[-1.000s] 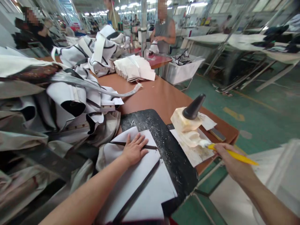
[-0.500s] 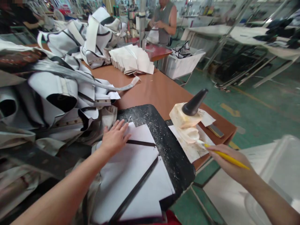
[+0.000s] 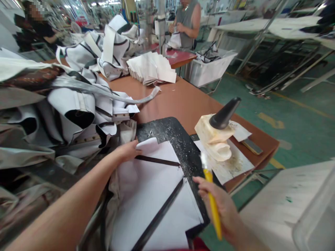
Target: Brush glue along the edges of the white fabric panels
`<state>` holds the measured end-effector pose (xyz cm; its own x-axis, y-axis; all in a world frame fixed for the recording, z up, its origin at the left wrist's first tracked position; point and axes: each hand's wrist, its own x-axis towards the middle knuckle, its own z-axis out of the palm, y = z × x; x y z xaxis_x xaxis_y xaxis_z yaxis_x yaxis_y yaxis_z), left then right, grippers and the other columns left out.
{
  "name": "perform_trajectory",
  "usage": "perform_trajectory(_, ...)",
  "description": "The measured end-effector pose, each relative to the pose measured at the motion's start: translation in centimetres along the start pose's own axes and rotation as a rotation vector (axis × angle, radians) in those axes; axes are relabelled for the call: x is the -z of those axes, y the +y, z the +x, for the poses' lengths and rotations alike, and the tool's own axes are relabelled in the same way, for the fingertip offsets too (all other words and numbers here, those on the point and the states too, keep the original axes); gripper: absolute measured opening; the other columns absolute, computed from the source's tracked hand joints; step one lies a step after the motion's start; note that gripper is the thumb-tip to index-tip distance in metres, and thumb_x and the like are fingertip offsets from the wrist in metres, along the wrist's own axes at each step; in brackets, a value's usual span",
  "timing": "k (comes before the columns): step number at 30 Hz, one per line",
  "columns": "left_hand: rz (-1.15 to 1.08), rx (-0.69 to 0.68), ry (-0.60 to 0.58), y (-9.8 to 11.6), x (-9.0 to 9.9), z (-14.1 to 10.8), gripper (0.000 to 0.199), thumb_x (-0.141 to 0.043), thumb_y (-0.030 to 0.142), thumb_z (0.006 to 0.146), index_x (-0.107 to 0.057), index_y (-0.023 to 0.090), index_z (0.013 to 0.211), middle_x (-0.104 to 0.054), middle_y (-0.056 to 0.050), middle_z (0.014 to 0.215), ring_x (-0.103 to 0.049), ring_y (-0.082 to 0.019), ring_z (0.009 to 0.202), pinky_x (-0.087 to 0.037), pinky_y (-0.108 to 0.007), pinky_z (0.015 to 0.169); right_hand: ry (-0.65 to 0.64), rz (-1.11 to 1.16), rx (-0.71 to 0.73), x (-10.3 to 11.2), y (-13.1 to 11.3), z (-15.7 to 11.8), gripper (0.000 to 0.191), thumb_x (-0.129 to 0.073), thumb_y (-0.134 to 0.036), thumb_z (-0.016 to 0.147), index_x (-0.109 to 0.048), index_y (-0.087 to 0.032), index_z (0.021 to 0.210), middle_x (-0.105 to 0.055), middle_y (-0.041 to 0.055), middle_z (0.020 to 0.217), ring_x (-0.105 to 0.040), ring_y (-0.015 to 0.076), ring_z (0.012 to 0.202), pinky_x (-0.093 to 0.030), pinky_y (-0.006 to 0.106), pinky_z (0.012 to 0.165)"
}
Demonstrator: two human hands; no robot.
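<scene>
My left hand [image 3: 128,150] grips the upper left edge of a white panel [image 3: 154,188], and that corner curls back at the fingers. Two dark strips cross the panel, which lies on a black board [image 3: 180,139] speckled with white residue. My right hand [image 3: 221,200] is closed around the yellow handle of a brush [image 3: 208,176]. Its whitish bristles point up and away, over the board's right side and apart from the panel. Just beyond the brush stands a cream container [image 3: 209,134] with an open, spout-like lower part and a black cone [image 3: 225,113] on top.
White pieces with black trim [image 3: 83,97] are heaped at left. A stack of pale sheets [image 3: 154,68] lies farther back on the brown table [image 3: 175,104]. Stained paper [image 3: 235,162] sits under the container. A white bin [image 3: 209,69] and a co-worker [image 3: 187,24] are beyond.
My right hand has carried the brush left and nearer, away from the container. My left hand went from lying spread on the panel to gripping its edge, which now curls up.
</scene>
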<state>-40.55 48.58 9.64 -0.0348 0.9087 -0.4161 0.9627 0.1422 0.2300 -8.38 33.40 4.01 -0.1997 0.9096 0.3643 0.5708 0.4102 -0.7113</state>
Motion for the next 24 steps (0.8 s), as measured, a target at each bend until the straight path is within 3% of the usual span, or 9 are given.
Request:
perform_trajectory(3, 0.206, 0.0, 0.038, 1.6, 1.4, 0.9, 0.032, -0.056, 0.042, 0.073, -0.059, 0.019, 0.095, -0.064, -0.011, 0.099, -0.059, -0.031, 0.092, -0.045, -0.04, 0.079, -0.075, -0.075, 0.218, -4.7, -1.7, 0.6, 0.01, -0.046, -0.018, 0.086, -0.05, -0.018, 0.095, -0.045, 0.0182, 0.132, -0.047, 0.0279, 0.118, -0.047, 0.043, 0.092)
perform_trajectory(6, 0.342, 0.009, 0.121, 3.3, 1.1, 0.8, 0.032, -0.053, 0.037, 0.078, -0.059, 0.014, 0.099, -0.063, -0.016, 0.098, -0.058, -0.033, 0.094, -0.043, -0.046, 0.083, -0.052, -0.238, 0.253, -8.1, -0.3, 0.5, 0.012, -0.048, -0.016, 0.084, -0.048, -0.015, 0.096, -0.044, 0.0241, 0.13, -0.051, 0.033, 0.112, -0.05, 0.049, 0.086)
perform_trajectory(9, 0.424, -0.061, 0.26, 4.5, -2.0, -0.5, 0.04, -0.042, 0.019, 0.084, -0.048, 0.01, 0.122, -0.055, -0.021, 0.117, -0.046, -0.035, 0.114, -0.031, -0.052, 0.095, -0.035, -0.318, 0.296, -10.0, 2.1, -0.3, 0.011, -0.048, -0.019, 0.086, -0.047, -0.015, 0.096, -0.047, 0.0241, 0.126, -0.052, 0.033, 0.111, -0.051, 0.048, 0.083)
perform_trajectory(11, 0.452, -0.254, 0.29, 4.8, -4.9, -1.3, 0.045, -0.038, 0.018, 0.087, -0.038, 0.021, 0.132, -0.042, -0.012, 0.135, -0.028, -0.028, 0.13, -0.019, -0.05, 0.104, -0.02, -0.333, 0.319, -10.7, 3.0, -0.9, 0.012, -0.048, -0.02, 0.086, -0.047, -0.015, 0.097, -0.048, 0.023, 0.127, -0.046, 0.0332, 0.118, -0.048, 0.05, 0.088)
perform_trajectory(13, 0.423, -0.517, 0.27, 4.6, -7.7, -1.5, 0.041, -0.039, 0.029, 0.09, -0.039, 0.031, 0.131, -0.038, -0.001, 0.14, -0.022, -0.023, 0.133, -0.013, -0.046, 0.108, -0.011, -0.338, 0.322, -11.0, 3.3, -1.4, 0.012, -0.048, -0.02, 0.086, -0.048, -0.015, 0.097, -0.049, 0.0219, 0.126, -0.044, 0.0332, 0.121, -0.046, 0.052, 0.09)
perform_trajectory(15, 0.338, -0.636, 0.277, 4.1, -9.6, -1.1, 0.042, -0.04, 0.043, 0.09, -0.04, 0.033, 0.13, -0.038, 0.0, 0.14, -0.025, -0.023, 0.132, -0.016, -0.049, 0.106, -0.01, -0.335, 0.325, -11.0, 3.1, -1.6, 0.012, -0.05, -0.019, 0.085, -0.049, -0.015, 0.096, -0.051, 0.0215, 0.124, -0.045, 0.0339, 0.119, -0.046, 0.053, 0.09)
perform_trajectory(20, 0.204, -0.565, 0.348, 3.5, -10.8, 0.4, 0.047, -0.044, 0.05, 0.086, -0.042, 0.032, 0.129, -0.036, -0.002, 0.141, -0.025, -0.027, 0.131, -0.022, -0.054, 0.101, 0.011, -0.218, 0.334, -8.4, 2.4, 0.7, 0.017, -0.052, -0.025, 0.085, -0.054, -0.017, 0.1, -0.062, 0.0174, 0.109, -0.061, 0.0307, 0.096, -0.055, 0.044, 0.074)
perform_trajectory(22, 0.184, -0.573, 0.357, 3.4, -10.7, 0.3, 0.046, -0.044, 0.048, 0.086, -0.043, 0.031, 0.128, -0.037, -0.002, 0.14, -0.026, -0.027, 0.131, -0.021, -0.054, 0.102, -0.039, -0.081, 0.224, -6.3, 2.1, 3.5, 0.023, -0.049, -0.031, 0.087, -0.054, -0.019, 0.106, -0.066, 0.0122, 0.099, -0.065, 0.0243, 0.084, -0.055, 0.036, 0.071)
perform_trajectory(24, 0.164, -0.58, 0.366, 3.2, -10.6, 0.1, 0.045, -0.045, 0.048, 0.086, -0.043, 0.031, 0.128, -0.036, -0.002, 0.141, -0.025, -0.026, 0.131, -0.021, -0.054, 0.102, -0.097, 0.05, 0.007, -4.6, 1.8, 6.9, 0.028, -0.042, -0.036, 0.09, -0.055, -0.02, 0.11, -0.068, 0.0071, 0.086, -0.065, 0.0192, 0.076, -0.054, 0.029, 0.068)
